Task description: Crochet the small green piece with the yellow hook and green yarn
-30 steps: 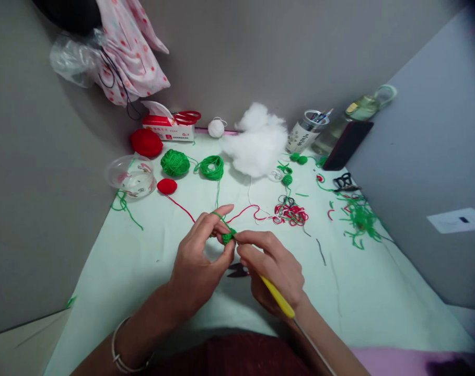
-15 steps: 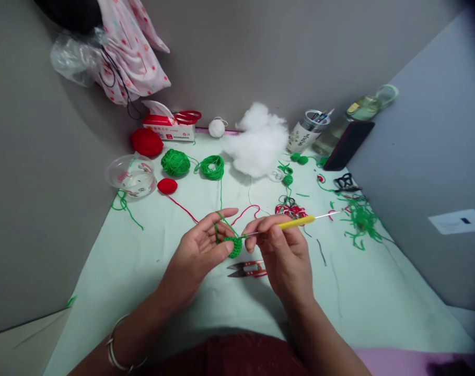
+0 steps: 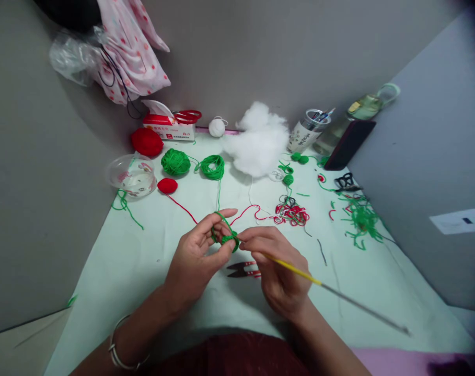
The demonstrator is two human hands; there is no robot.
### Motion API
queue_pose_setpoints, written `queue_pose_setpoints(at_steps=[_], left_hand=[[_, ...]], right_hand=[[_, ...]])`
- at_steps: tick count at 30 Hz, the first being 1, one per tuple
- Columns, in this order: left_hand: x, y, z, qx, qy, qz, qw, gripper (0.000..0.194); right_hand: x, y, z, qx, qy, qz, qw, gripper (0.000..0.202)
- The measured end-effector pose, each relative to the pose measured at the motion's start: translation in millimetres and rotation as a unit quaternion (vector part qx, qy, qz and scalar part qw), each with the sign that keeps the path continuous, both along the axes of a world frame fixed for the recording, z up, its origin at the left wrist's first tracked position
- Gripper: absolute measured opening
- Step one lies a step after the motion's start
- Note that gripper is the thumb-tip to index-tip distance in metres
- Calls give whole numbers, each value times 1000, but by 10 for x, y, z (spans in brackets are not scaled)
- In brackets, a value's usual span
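Observation:
My left hand pinches a small green crocheted piece between thumb and fingers, with green yarn looped over its index finger. That yarn runs back to a loose green coil. A yellow-handled crochet hook is gripped in my right hand; its far end points down to the right. The hook's working tip, by the green piece, is hidden by my right fingertips. Just below the hands lie red-handled snips, partly covered by my right hand.
Behind the hands are a green yarn ball, red balls, white stuffing, a plastic bowl and a tissue box. To the right are tangled red yarn, green scraps, a phone and a pen cup.
My right hand has turned, and the hook's far end has swung from pointing right to pointing down to the right. The green piece has tilted in my left fingers.

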State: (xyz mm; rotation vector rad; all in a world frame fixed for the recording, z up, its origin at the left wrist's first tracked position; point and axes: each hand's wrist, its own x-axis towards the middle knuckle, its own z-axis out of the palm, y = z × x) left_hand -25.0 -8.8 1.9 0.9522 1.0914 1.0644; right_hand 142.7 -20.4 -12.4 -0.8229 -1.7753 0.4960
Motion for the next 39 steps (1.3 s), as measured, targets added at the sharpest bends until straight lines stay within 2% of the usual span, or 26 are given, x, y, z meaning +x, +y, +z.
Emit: queue_pose_setpoints(at_steps=[4,6,10,13,18,22,24,26,29,31,33,37,39], left_hand=[[3,13,-9,-8,-6,2,1000,46],[7,0,-10,-7,-1,10,1000,51],[24,-58,-24,69,63,63,994,51],[24,-82,-37,95,82,68,990,50],[21,-53,-18,25,26,48,998,51],[62,-52,-15,-45,-70,18,996,58],[70,-60,-19,-76,-127,-11,989,60],[46,-59,-13,-112,-183,-45,976,61],[-40,-36,11,-144,-220,-61,963,55],[-96,-21,22,-132,-208,-50,968,50],[-123,-20,15,-106,-190,-50,975,48],[-85,-46,-37,-69,-157,-71,983,43],[-41,-60,-56,-51,-132,-48,989,41]], right_hand=[[-20,-53,-70,53,-75,-56,994,30],[-24,-68,-75,59,-86,-63,993,32],[-18,-38,7,20,-5,-28,999,26],[-13,3,63,-11,38,-15,999,24],[-22,-14,22,23,-8,-19,1000,26],[-24,-88,-64,83,-119,-83,986,36],[-15,-117,-83,92,-134,-97,982,42],[-3,-127,-71,76,-95,-88,989,43],[5,-94,-8,9,37,-71,997,32],[-3,-49,35,-62,137,-49,987,23],[-26,-2,60,-115,196,-16,974,18],[-89,38,62,-130,170,-8,977,15],[-115,19,46,-114,141,-27,983,18]])
